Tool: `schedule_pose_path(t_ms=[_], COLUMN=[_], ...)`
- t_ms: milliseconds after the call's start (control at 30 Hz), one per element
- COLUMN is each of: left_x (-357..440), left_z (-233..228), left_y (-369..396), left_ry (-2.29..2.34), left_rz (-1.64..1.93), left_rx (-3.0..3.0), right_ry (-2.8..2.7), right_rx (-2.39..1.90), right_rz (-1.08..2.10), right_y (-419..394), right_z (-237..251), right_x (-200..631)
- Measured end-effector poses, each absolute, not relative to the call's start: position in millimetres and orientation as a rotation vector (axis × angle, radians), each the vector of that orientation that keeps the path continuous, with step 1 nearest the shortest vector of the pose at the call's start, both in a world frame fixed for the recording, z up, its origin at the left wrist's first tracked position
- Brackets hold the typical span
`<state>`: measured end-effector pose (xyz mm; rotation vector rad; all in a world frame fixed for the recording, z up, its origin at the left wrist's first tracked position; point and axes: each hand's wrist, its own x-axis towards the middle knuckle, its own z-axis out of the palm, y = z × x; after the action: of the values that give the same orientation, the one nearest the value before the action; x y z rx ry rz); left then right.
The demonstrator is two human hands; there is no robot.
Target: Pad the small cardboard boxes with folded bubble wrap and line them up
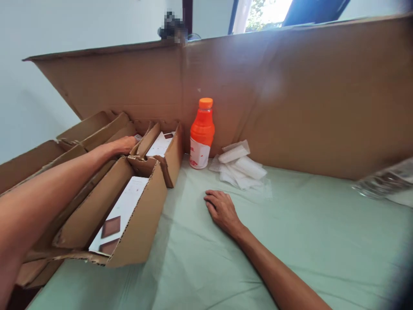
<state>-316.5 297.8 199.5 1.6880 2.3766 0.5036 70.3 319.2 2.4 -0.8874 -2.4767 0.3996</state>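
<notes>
An orange bottle point(201, 134) stands against the cardboard wall point(290, 99). White packets point(240, 165) lie just beside it on the green cloth point(290, 241).

The left hand point(124, 144) reaches behind a cardboard flap point(142, 144), so its fingers are hidden. At the right edge a clear plastic packet point(385, 181) is blurred and cut off. A pixelated dark shape point(172, 26) sits above the cardboard wall point(290, 94).

Orange bottle point(201, 134), pale-green cloth point(290, 241)
</notes>
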Motion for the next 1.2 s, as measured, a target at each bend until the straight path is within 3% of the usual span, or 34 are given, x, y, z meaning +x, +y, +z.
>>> schedule_pose_path(t_ms=[167,333,433,500,633,700,800,933,1067,1200], left_x=[-313,-307,-302,-287,-220,-176,-126,-127,-195,-260], left_z=[199,204,234,259,278,265,236,230,253,250], left_y=[293,295,275,250,191,173,165,160,136,115], left_ry=[2.443,2.614,2.868,2.943,2.52,2.163,1.794,1.752,2.289,2.669], left_rz=[0.237,0.212,0.377,0.708,1.281,1.287,1.01,0.927,1.046,0.639], left_rx=[1.63,1.552,1.503,1.528,1.605,1.658,1.695,1.666,1.443,1.427], right_ry=[-2.473,-2.432,-2.368,-2.296,-2.1,-1.92,-1.694,-1.598,-1.669,-2.076], right_rx=[-0.909,-0.912,-0.939,-0.981,-0.886,-0.664,-0.462,-0.673,-1.065,-1.532], right_rz=[0.426,0.55,0.617,0.646,0.85,1.133,1.381,1.2,0.833,0.344], right_y=[315,314,314,314,295,275,246,264,346,392], right_z=[6,6,6,11,52,83,120,129,113,92], right_x=[70,70,71,70,63,55,47,57,74,81])
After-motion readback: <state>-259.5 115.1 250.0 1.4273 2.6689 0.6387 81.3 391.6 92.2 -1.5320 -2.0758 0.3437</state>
